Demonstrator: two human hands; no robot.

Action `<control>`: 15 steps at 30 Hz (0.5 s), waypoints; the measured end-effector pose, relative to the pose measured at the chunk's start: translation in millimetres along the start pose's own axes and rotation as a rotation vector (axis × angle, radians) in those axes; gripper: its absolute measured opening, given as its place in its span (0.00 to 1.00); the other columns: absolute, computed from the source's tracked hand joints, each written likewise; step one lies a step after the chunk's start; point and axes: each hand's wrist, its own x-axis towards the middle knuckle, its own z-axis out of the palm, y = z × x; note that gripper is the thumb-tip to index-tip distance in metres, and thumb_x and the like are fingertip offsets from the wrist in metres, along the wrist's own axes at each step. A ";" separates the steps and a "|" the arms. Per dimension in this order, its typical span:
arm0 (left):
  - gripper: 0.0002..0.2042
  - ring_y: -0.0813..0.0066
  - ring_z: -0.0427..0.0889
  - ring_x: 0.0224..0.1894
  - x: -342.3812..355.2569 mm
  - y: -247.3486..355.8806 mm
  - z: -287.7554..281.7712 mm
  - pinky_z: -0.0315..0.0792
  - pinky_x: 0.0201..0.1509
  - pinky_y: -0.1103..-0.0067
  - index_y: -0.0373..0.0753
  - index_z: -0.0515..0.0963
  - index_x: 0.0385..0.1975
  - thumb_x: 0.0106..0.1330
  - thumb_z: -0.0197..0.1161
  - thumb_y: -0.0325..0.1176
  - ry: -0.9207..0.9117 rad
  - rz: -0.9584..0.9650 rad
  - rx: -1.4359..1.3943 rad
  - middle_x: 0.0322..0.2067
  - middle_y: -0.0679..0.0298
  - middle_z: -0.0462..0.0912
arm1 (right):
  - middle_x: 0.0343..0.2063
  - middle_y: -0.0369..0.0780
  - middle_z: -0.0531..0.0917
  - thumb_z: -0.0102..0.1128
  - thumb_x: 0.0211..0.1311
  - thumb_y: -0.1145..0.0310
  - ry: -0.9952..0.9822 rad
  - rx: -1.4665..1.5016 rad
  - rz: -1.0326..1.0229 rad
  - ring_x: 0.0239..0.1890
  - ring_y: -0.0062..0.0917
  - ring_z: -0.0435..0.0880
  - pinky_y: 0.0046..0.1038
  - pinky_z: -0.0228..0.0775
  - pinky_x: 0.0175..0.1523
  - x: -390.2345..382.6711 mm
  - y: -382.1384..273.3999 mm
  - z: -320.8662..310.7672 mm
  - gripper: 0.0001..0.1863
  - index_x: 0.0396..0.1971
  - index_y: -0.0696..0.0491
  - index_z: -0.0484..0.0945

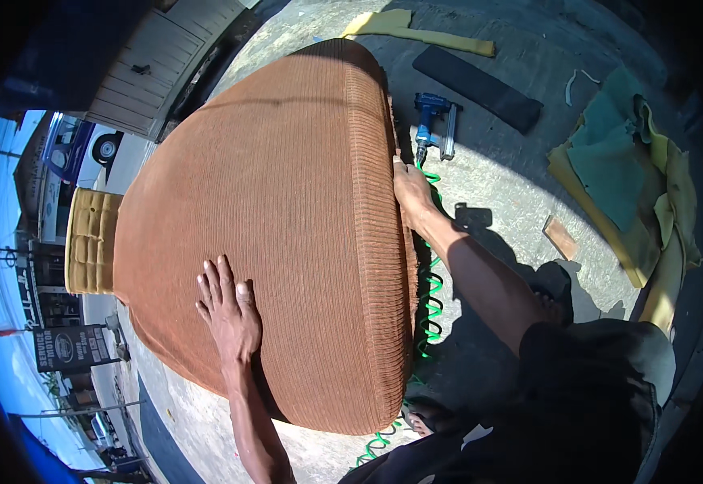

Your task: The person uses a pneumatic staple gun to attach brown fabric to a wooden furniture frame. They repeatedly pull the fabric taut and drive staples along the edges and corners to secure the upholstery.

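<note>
A large brown ribbed cushion [287,177] sits on the concrete floor [480,169], a tufted yellow pad [91,242] jutting out beyond its left edge. The left hand [234,319] lies palm down near the cushion's lower left edge, its fingers [225,276] spread and released, grasping nothing. The right hand [413,194] touches the cushion's right edge; its fingertips are hidden, so I cannot tell whether they grasp the cover. Just beside that edge lie a blue staple gun [429,119] and a green coiled hose [431,310]. Toward the floor's far side are a dark flat strip [478,89] and a yellow foam piece [424,35]; foam scraps [609,181] are heaped toward its right edge.
</note>
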 end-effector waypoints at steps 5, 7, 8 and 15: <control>0.32 0.48 0.40 0.80 90.0 81.0 1.6 0.34 0.78 0.43 0.53 0.51 0.78 0.78 0.31 0.60 0.009 0.343 0.098 0.79 0.58 0.46 | 0.39 0.53 0.85 0.46 0.77 0.48 -0.008 0.120 -0.081 0.44 0.41 0.83 0.40 0.71 0.52 -15.1 10.9 -14.5 0.27 0.41 0.60 0.80; 0.32 0.48 0.40 0.80 102.8 108.8 7.9 0.34 0.78 0.42 0.53 0.52 0.78 0.78 0.33 0.59 0.022 0.452 0.112 0.79 0.57 0.46 | 0.40 0.48 0.86 0.46 0.77 0.48 0.014 0.111 -0.068 0.44 0.34 0.83 0.38 0.72 0.52 -14.3 14.3 -15.0 0.27 0.46 0.59 0.81; 0.32 0.48 0.40 0.80 100.6 120.6 11.7 0.34 0.78 0.42 0.53 0.52 0.78 0.78 0.33 0.59 0.020 0.492 0.120 0.79 0.58 0.47 | 0.41 0.47 0.86 0.47 0.77 0.48 0.023 0.181 -0.031 0.44 0.33 0.82 0.37 0.72 0.52 -13.7 24.3 -11.8 0.27 0.47 0.59 0.82; 0.32 0.49 0.40 0.80 86.5 154.0 24.1 0.33 0.78 0.40 0.56 0.54 0.77 0.77 0.35 0.60 0.015 0.652 0.226 0.79 0.61 0.47 | 0.32 0.44 0.86 0.50 0.75 0.45 -0.030 0.207 -0.116 0.36 0.28 0.82 0.34 0.72 0.45 -34.4 27.3 -37.0 0.27 0.42 0.59 0.80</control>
